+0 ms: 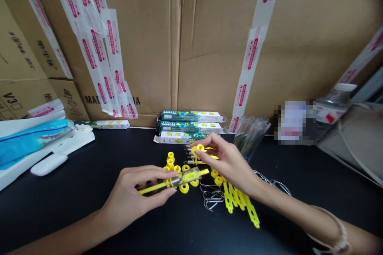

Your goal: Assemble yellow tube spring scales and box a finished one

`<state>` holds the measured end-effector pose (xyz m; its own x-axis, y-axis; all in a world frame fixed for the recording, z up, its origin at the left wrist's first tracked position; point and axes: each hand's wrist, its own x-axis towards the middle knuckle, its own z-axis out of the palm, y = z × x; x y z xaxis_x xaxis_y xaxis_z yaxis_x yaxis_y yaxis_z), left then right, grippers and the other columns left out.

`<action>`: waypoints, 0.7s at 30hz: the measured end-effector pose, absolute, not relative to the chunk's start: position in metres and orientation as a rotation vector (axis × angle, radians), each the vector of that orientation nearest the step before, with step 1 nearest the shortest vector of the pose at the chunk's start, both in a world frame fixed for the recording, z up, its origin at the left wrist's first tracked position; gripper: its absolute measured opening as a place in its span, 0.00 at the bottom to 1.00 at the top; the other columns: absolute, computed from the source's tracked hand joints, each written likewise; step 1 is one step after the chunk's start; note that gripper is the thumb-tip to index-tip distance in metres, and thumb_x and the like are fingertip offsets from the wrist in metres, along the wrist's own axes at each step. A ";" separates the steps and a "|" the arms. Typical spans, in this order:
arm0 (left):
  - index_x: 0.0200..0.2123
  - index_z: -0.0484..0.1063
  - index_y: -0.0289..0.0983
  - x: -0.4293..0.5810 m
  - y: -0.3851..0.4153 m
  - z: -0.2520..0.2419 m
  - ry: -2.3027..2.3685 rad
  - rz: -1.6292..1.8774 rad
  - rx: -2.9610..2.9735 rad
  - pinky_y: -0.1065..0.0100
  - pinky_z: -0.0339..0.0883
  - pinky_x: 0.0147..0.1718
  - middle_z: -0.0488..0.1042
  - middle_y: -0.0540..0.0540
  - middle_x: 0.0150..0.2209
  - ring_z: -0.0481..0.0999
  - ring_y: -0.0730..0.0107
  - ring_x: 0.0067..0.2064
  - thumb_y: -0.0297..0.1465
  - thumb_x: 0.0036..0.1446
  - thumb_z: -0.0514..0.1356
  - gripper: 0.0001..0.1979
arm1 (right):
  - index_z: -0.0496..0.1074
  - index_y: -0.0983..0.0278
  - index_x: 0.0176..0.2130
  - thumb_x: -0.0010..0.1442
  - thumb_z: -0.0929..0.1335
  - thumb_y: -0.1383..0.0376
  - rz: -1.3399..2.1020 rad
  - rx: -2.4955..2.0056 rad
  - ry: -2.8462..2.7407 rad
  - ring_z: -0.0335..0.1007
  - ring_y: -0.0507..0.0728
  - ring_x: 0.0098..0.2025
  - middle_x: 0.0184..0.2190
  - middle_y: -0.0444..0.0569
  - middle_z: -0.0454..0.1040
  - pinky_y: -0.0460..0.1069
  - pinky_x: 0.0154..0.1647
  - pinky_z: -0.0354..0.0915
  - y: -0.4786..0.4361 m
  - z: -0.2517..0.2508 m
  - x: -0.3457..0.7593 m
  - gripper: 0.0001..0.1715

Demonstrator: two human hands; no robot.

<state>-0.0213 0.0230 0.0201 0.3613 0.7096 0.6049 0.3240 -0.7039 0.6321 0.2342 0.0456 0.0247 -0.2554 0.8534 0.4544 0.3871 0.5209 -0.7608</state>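
My left hand [134, 191] grips a tubular spring scale [187, 176], a clear tube with a yellow strip inside and a yellow rod running back under my palm. Its far end points right, tilted slightly up. Between the thumb and fingertips of my right hand [223, 157] is a yellow cap [200, 150], round with a hole. Under and beside the hands lie more yellow caps [170, 163], loose on the black table. Yellow rods with metal springs [191, 162] are partly hidden behind my right hand. Metal hooks [213, 199] and flat yellow strips [251, 211] lie nearer me.
Printed slim boxes [191, 116] lie against the cardboard wall [209, 48]. Clear tubes [251, 135] are heaped behind my right wrist, with metal rings [278, 183] nearby. A bottle [332, 107] stands at right. At left are a blue package [32, 143] and a white case [49, 164].
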 end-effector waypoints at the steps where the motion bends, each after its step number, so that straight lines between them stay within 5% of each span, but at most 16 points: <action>1: 0.40 0.87 0.44 -0.022 0.023 0.020 0.896 1.281 2.223 0.83 0.74 0.22 0.88 0.50 0.37 0.83 0.75 0.24 0.21 0.49 0.73 0.15 | 0.66 0.58 0.40 0.71 0.68 0.57 0.640 -1.021 -1.822 0.82 0.57 0.46 0.46 0.51 0.83 0.52 0.46 0.77 0.040 0.022 0.239 0.09; 7: 0.39 0.86 0.43 -0.023 0.023 0.016 0.803 1.265 2.248 0.83 0.76 0.29 0.88 0.52 0.38 0.88 0.71 0.35 0.20 0.49 0.73 0.15 | 0.71 0.57 0.44 0.70 0.70 0.62 0.516 -1.034 -1.817 0.81 0.55 0.43 0.42 0.47 0.82 0.47 0.42 0.75 -0.001 0.001 0.261 0.03; 12: 0.36 0.83 0.41 -0.022 0.020 0.013 0.740 1.271 2.245 0.79 0.80 0.38 0.88 0.51 0.37 0.88 0.70 0.36 0.20 0.50 0.73 0.12 | 0.79 0.52 0.49 0.71 0.70 0.63 0.300 -1.025 -1.889 0.79 0.56 0.45 0.43 0.47 0.80 0.47 0.43 0.73 -0.018 -0.004 0.267 0.09; 21: 0.38 0.82 0.43 -0.023 0.019 0.010 0.745 1.206 2.259 0.70 0.82 0.40 0.88 0.49 0.39 0.88 0.63 0.38 0.23 0.53 0.73 0.12 | 0.82 0.54 0.42 0.62 0.76 0.54 0.595 -1.168 -1.615 0.82 0.59 0.38 0.38 0.49 0.83 0.48 0.36 0.76 -0.020 -0.013 0.258 0.09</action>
<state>-0.0231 0.0194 0.0105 0.4662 0.6537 0.5962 0.2402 -0.7421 0.6258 0.2580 -0.0196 -0.0130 -0.0184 0.8982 0.4393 0.3987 0.4095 -0.8206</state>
